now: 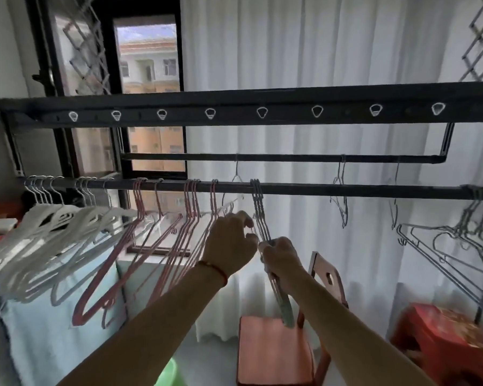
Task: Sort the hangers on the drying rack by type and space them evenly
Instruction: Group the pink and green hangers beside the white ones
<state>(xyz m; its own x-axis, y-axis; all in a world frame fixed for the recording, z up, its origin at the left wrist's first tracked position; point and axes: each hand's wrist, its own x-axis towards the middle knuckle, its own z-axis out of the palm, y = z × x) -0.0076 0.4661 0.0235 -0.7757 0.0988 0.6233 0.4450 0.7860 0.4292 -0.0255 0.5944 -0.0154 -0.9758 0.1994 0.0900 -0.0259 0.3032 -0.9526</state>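
A black rack [346, 188] crosses white curtains [304, 51] beside a window [148, 65]. White hangers [53, 218] hang at its left end, pink hangers [140, 232] next. Both hands, left hand [230, 246] and right hand [282, 259], grip grey hangers [260, 215] mid-rack. A chair [273, 349] stands below.

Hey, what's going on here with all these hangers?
A person is sorting hangers on a drying rack's front rail. The right hand grips a small bunch of grey wire hangers hooked mid-rail, and the left hand touches them beside it. White plastic hangers sit bunched at the left end, pink ones next, more grey wire hangers far right.
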